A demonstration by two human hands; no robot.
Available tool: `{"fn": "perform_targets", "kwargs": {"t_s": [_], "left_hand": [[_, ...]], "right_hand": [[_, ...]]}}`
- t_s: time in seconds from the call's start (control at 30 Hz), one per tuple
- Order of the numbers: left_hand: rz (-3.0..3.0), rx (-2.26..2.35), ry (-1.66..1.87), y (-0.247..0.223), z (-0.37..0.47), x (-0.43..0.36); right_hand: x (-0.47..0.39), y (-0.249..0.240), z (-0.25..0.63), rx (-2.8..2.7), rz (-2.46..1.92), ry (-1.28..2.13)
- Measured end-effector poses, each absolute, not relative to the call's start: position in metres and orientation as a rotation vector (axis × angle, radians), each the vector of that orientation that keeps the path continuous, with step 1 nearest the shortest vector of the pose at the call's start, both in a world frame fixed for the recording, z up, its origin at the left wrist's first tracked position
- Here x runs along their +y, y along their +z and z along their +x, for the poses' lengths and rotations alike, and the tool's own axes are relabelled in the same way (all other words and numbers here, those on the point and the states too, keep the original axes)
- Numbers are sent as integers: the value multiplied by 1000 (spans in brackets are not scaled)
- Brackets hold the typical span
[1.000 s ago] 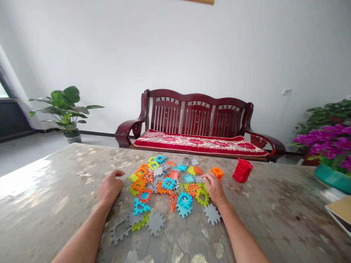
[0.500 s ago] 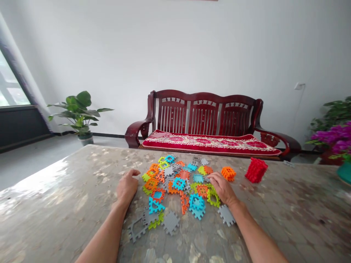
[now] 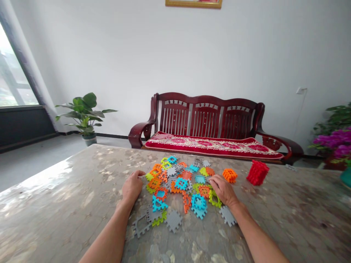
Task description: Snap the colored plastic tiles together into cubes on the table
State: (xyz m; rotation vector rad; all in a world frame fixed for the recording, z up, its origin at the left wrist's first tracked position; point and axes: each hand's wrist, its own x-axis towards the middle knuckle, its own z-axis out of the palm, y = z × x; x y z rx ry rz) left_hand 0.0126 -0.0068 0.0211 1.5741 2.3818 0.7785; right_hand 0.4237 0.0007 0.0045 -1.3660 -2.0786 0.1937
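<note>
Interlocking plastic tiles (image 3: 181, 183) with notched edges lie in a loose heap on the table, in orange, blue, grey and lime. My left hand (image 3: 133, 187) rests at the heap's left edge, fingers loosely apart, its fingertips close to a lime tile (image 3: 149, 176). At the right side lies my right hand (image 3: 223, 190), fingers stretched toward a grey tile beside the light-blue tile (image 3: 200, 179); whether they touch it is unclear. Nothing shows inside either hand. Nearest my right wrist is a grey tile (image 3: 227, 215). A grey square tile (image 3: 173, 220) lies nearer to me.
An orange block of tiles (image 3: 229, 175) and a taller red stack (image 3: 257, 172) stand right of the heap. A patterned cover lies over the table (image 3: 82, 204). Behind it is a wooden bench (image 3: 208, 117), with a potted plant (image 3: 87, 113) left and purple flowers (image 3: 336, 142) right.
The view has tilted up slightly and shifted, bringing a framed picture on the wall further into sight. Both hands stay in nearly the same places by the heap; no tile has visibly moved.
</note>
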Motion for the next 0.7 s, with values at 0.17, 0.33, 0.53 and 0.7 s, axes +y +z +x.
{"fn": "perform_targets", "kwargs": {"t_s": [0.17,0.33,0.53,0.7], "left_hand": [[1695,2363,775,22,14,-10],[1831,2281,725,13,11,-2],[1921,2144,653,-1,7,8],[1948,2052,659,-4,6,10]], "right_hand": [[-1,5,422,-2086,-1347,195],[1,5,424,-2039,-1346,222],[1,22,412,-2109,-1362,195],[-11,38,361,-2208,-1286,275]]}}
